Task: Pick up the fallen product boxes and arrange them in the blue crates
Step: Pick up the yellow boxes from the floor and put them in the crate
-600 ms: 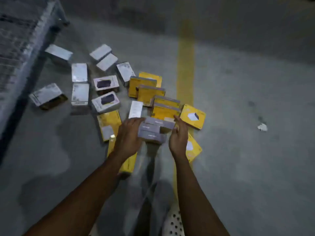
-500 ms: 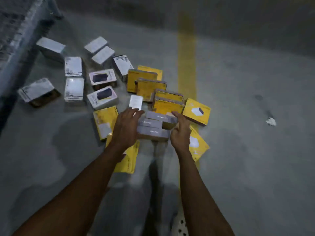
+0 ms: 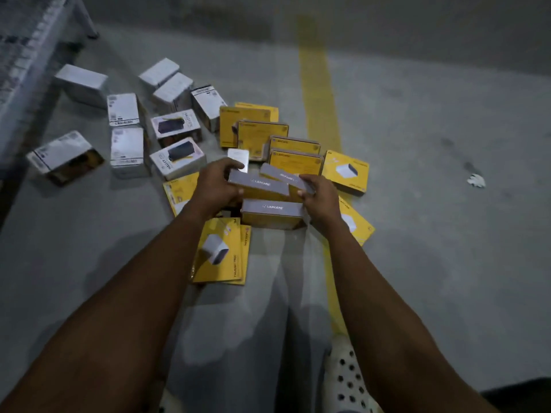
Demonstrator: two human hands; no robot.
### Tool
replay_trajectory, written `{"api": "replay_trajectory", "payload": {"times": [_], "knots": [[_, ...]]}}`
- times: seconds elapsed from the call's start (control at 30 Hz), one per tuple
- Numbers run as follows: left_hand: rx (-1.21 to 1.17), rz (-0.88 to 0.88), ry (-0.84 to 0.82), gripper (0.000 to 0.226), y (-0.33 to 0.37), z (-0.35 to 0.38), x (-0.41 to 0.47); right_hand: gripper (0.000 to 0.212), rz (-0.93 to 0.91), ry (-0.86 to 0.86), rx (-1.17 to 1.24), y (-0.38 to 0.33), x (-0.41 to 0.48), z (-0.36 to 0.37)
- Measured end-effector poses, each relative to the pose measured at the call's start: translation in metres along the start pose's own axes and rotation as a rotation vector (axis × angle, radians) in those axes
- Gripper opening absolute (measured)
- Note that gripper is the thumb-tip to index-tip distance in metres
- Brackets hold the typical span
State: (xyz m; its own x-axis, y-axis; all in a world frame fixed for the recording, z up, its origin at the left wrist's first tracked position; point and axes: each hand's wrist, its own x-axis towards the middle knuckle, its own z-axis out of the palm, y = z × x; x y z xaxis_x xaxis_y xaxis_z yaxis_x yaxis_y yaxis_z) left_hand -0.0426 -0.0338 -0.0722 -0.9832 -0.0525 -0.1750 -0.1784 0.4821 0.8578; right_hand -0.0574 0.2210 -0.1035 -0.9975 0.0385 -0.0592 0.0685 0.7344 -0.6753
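Head view: the pale structure (image 3: 26, 55) at top left is cut off and blurred. The left hand (image 3: 217, 189) and right hand (image 3: 320, 201) grip the ends of a grey-topped box (image 3: 258, 186), with a second box (image 3: 280, 175) half hidden behind it. The third box (image 3: 269, 213), earlier pressed under them, now sits apart just below, near the floor (image 3: 417, 248).

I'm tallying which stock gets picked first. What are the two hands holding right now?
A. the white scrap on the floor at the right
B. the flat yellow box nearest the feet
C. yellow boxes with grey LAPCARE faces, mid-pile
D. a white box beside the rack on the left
C: the left hand and the right hand have their fingers curled round the ends of the grey-faced yellow boxes, between them in the middle of the pile.
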Motion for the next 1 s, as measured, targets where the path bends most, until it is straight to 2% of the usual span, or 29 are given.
{"api": "replay_trajectory", "payload": {"times": [0.13, 0.23, 0.3, 0.37, 0.4, 0.47, 0.5, 0.57, 0.63, 0.73, 0.8, 0.9, 1.0], "knots": [[-0.472, -0.133, 0.168, 0.043, 0.019, -0.017, 0.012, 0.036, 0.158, 0.176, 0.263, 0.001, 0.002, -0.005], [-0.701, -0.170, 0.289, 0.023, 0.030, -0.028, 0.028, 0.035, 0.210, 0.259, 0.531, -0.010, 0.010, -0.013], [-0.896, -0.212, 0.228, 0.017, 0.034, -0.037, 0.030, 0.034, 0.257, 0.239, 0.702, -0.017, 0.016, -0.022], [-1.114, -0.259, 0.158, 0.025, 0.043, -0.043, 0.023, 0.022, 0.347, 0.212, 0.948, -0.028, 0.021, -0.034], [-1.188, -0.283, 0.168, 0.028, 0.045, -0.043, 0.019, 0.023, 0.400, 0.199, 1.077, -0.032, 0.022, -0.042], [-1.349, -0.285, 0.244, 0.019, 0.038, -0.044, 0.018, 0.035, 0.451, 0.190, 1.306, -0.035, 0.023, -0.054], [-1.377, -0.307, 0.306, 0.019, 0.033, -0.044, 0.019, 0.036, 0.454, 0.197, 1.373, -0.035, 0.022, -0.061], [-1.407, -0.398, 0.360, 0.036, 0.018, -0.046, 0.022, 0.039, 0.460, 0.192, 1.439, -0.034, 0.023, -0.068], [-1.444, -0.423, 0.336, 0.046, 0.009, -0.050, 0.025, 0.043, 0.482, 0.211, 1.477, -0.041, 0.024, -0.074], [-1.313, -0.399, 0.304, 0.025, 0.043, -0.069, 0.014, 0.040, 0.558, 0.304, 1.451, -0.074, 0.029, -0.092], [-1.212, -0.480, 0.287, 0.025, 0.085, -0.101, -0.003, 0.036, 0.617, 0.322, 1.386, -0.121, 0.030, -0.113], [-1.249, -0.647, 0.411, 0.048, 0.179, -0.163, -0.035, 0.030, 0.662, 0.278, 1.299, -0.212, 0.019, -0.166], [-1.272, -0.637, 0.576, 0.050, 0.284, -0.231, -0.067, 0.038, 0.654, 0.208, 1.297, -0.310, 0.005, -0.233]]}}
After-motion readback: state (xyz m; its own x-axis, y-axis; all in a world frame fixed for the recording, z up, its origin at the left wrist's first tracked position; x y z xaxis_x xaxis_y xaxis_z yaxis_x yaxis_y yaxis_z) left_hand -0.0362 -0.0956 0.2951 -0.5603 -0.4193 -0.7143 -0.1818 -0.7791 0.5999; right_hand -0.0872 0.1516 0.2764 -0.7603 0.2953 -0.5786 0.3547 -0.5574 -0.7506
